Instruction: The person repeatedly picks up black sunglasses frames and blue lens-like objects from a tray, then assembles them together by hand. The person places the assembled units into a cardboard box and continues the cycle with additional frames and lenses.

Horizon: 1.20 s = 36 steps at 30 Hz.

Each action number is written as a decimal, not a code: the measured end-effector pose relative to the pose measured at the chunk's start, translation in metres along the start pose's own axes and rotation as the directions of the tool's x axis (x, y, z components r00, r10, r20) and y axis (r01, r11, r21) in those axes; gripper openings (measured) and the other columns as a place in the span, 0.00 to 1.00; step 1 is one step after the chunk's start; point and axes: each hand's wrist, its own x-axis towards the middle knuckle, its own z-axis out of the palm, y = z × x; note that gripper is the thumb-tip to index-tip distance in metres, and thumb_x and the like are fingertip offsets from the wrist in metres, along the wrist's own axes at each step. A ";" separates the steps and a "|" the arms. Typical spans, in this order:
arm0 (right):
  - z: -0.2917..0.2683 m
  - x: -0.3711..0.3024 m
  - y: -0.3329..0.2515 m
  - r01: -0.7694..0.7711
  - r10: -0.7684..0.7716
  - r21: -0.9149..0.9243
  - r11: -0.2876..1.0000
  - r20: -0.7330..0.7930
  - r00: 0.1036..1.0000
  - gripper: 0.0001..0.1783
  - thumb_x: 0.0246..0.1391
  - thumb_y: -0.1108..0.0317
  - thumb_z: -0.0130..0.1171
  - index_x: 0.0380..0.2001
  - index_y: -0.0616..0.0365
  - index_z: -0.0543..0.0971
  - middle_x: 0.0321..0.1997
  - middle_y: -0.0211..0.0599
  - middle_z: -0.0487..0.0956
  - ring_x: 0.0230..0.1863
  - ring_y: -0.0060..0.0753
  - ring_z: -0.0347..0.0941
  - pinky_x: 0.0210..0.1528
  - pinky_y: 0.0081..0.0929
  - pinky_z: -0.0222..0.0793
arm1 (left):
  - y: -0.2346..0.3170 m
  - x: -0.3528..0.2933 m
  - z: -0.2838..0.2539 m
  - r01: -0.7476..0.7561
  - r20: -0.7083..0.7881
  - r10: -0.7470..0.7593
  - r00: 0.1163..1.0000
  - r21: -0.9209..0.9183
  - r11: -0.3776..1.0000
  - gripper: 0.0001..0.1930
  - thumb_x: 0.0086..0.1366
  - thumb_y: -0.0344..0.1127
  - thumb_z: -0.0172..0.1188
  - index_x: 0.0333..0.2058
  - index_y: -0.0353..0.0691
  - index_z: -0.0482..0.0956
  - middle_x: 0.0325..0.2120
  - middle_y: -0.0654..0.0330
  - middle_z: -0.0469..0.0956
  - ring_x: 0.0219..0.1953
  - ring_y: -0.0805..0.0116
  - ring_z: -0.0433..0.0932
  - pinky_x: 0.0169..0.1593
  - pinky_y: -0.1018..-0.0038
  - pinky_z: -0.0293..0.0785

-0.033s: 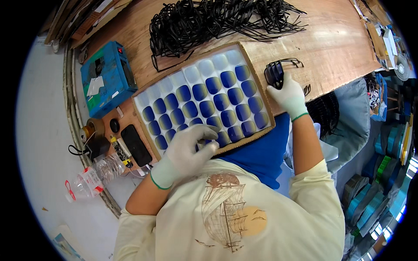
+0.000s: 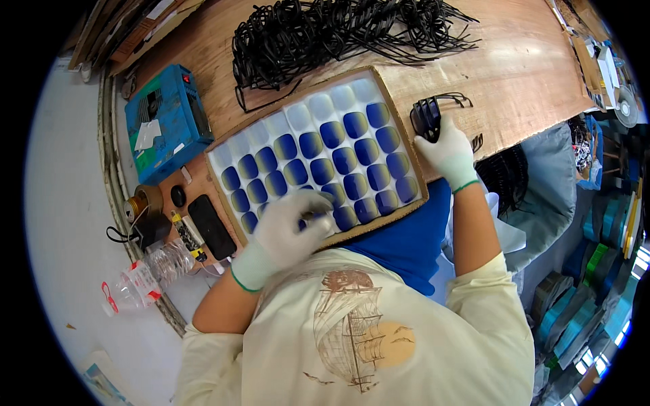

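A shallow cardboard tray [image 2: 399, 115] holds rows of dark blue lenses [image 2: 343, 159] in white padding, with paler ones along the far side. Over the tray's near edge is my left hand [image 2: 288, 227], in a white glove. Its fingers are bent, with thumb and forefinger apart and blue lenses showing in the gap. The glove hides the lenses beneath it, and the hand is slightly blurred. To the right of the tray, my gloved right hand [image 2: 447, 149] is closed on a stack of black sunglasses [image 2: 426, 118], whose temples stick out to the right.
A heap of black eyeglass frames [image 2: 325, 37] lies at the table's far side. On the left are a blue box-shaped device [image 2: 169, 118], a black phone [image 2: 211, 227], a tape roll [image 2: 150, 198] and a plastic bottle [image 2: 145, 277]. A grey bag [image 2: 548, 183] hangs right of the table.
My left hand has shifted slightly left across the tray's near edge. My right hand stays on the sunglasses, almost unmoved.
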 end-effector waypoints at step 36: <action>0.010 -0.162 -0.158 0.376 -0.448 0.840 0.391 -0.183 0.875 0.11 0.58 0.77 0.65 0.45 0.66 0.82 0.40 0.32 0.81 0.34 0.17 0.76 0.38 0.19 0.73 | -0.012 -0.061 -0.009 -0.179 -0.297 0.109 0.949 -0.219 0.959 0.12 0.75 0.34 0.49 0.46 0.29 0.74 0.30 0.50 0.83 0.33 0.55 0.85 0.41 0.63 0.79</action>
